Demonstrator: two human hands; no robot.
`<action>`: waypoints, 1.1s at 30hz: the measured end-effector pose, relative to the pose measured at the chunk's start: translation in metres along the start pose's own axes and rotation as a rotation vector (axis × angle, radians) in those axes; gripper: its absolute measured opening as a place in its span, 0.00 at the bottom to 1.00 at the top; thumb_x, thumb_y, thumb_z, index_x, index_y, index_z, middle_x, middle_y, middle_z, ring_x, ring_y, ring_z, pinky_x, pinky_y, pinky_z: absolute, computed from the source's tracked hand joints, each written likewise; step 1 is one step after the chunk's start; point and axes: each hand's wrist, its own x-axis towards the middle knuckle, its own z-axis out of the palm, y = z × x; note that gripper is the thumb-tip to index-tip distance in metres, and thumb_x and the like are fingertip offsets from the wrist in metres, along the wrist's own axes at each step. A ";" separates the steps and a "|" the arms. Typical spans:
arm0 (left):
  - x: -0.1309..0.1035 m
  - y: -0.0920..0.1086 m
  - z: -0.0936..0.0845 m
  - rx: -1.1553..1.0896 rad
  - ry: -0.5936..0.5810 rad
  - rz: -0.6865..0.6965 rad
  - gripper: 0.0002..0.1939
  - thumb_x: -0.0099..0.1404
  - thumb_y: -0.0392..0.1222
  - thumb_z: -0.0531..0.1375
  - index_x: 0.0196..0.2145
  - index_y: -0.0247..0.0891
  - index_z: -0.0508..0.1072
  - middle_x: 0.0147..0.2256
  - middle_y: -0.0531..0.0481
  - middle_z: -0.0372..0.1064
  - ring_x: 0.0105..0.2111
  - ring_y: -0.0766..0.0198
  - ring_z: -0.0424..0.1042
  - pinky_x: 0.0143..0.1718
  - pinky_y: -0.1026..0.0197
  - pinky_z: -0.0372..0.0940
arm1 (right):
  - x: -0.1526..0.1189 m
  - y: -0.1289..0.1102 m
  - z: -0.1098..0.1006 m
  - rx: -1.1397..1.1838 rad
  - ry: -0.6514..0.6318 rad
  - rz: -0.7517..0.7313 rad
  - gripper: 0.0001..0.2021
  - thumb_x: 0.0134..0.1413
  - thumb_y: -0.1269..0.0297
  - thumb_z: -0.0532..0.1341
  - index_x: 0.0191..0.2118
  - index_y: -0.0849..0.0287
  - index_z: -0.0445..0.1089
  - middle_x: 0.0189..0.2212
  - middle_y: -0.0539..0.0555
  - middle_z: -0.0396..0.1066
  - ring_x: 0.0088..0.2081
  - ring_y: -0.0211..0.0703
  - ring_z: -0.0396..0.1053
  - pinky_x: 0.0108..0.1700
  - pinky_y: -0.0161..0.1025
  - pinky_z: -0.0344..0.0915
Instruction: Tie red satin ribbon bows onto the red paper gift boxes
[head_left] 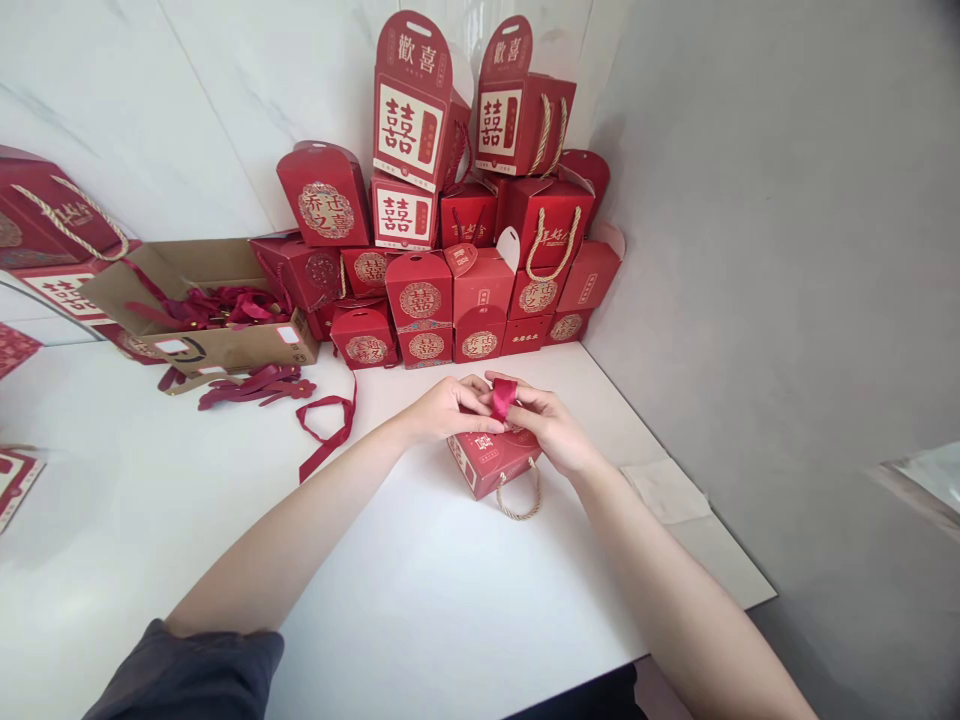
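Observation:
Both hands meet over a small red gift box lying on the white table, its gold rope handle drooping toward me. Between the fingers shows a crimson ribbon, looped at the right fingertips. My left hand pinches at the ribbon from the left, its thumb along the top of the box. My right hand has its fingers closed around the ribbon loop. The fingers cover part of the box's upper side. Another length of crimson ribbon lies curled on the table left of the box.
Behind stands a stack of red gift boxes against the marble wall. A cardboard box of crimson ribbons is at left, with ribbon strips before it. At right, a pale sheet lies beside the grey wall.

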 end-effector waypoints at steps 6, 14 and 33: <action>0.000 0.004 0.001 0.006 -0.011 0.003 0.08 0.53 0.46 0.70 0.31 0.42 0.83 0.29 0.45 0.73 0.43 0.59 0.66 0.47 0.56 0.63 | 0.005 0.002 -0.010 0.072 0.446 0.010 0.11 0.48 0.55 0.66 0.25 0.57 0.76 0.44 0.53 0.75 0.47 0.45 0.70 0.48 0.40 0.64; 0.001 0.006 0.000 0.010 -0.047 0.005 0.08 0.55 0.46 0.68 0.32 0.43 0.83 0.25 0.47 0.70 0.42 0.60 0.65 0.45 0.58 0.63 | -0.002 -0.017 -0.020 0.094 0.880 -0.098 0.15 0.51 0.50 0.64 0.39 0.54 0.78 0.47 0.52 0.71 0.52 0.43 0.65 0.51 0.40 0.62; 0.000 0.027 -0.004 0.090 -0.108 -0.112 0.08 0.57 0.45 0.66 0.32 0.40 0.83 0.34 0.47 0.72 0.48 0.58 0.67 0.54 0.56 0.59 | -0.031 0.015 0.102 -1.317 -0.384 -1.034 0.14 0.55 0.82 0.54 0.23 0.61 0.66 0.25 0.53 0.65 0.28 0.41 0.61 0.27 0.40 0.52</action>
